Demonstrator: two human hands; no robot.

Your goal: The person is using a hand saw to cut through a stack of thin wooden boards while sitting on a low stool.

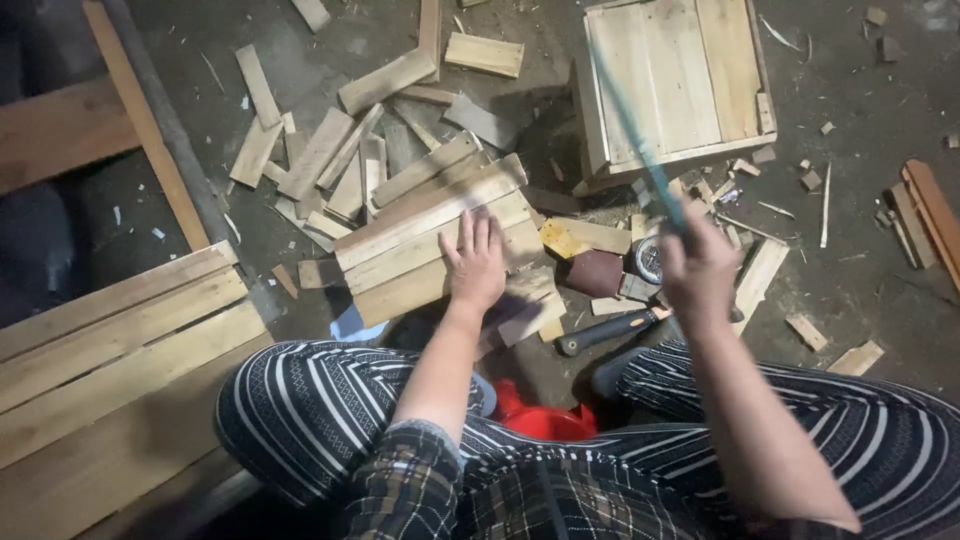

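Wooden boards (430, 235), stacked on the dirty floor (860, 270) before the seated person, are lying under the left hand (474, 262), pressing flat with fingers spread. The right hand (697, 268) is gripping a blurred teal stick (632, 125).

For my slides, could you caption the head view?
Left hand steadies stacked wooden slats; right hand lifts a thin teal strip.

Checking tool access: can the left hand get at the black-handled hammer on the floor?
Probably yes. The left hand rests flat on the wooden slats, and the hammer lies just right of it, uncovered.
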